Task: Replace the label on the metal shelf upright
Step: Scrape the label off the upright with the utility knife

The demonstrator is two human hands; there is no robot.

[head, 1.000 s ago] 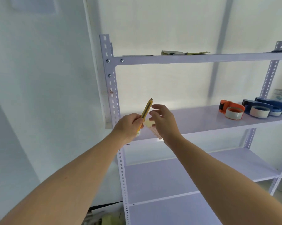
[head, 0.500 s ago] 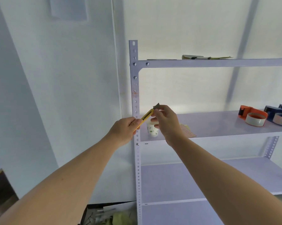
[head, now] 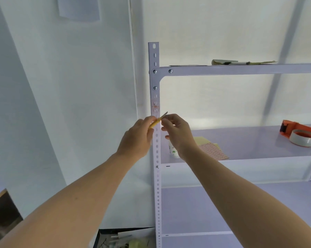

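1. The person is standing square to the metal shelf upright (head: 155, 83), both bare arms reaching up towards it
2. The left hand (head: 138, 136) is gripping the yellow handle of a utility knife (head: 157, 120), fingers curled round it, right in front of the upright
3. The right hand (head: 178, 133) is pinching the knife's front end between thumb and forefinger, just below the blade (head: 165, 114), which is pointing up and to the right
4. The label (head: 155, 104) is showing as a smudged reddish patch on the upright's face, just above the blade tip and below the top shelf (head: 240, 69)
5. On the middle shelf (head: 249, 140), behind the right hand, a sheet of pink labels (head: 213, 152) is lying flat beside a small white cup (head: 173, 149), and an orange tape dispenser (head: 297, 133) is sitting well off to the right
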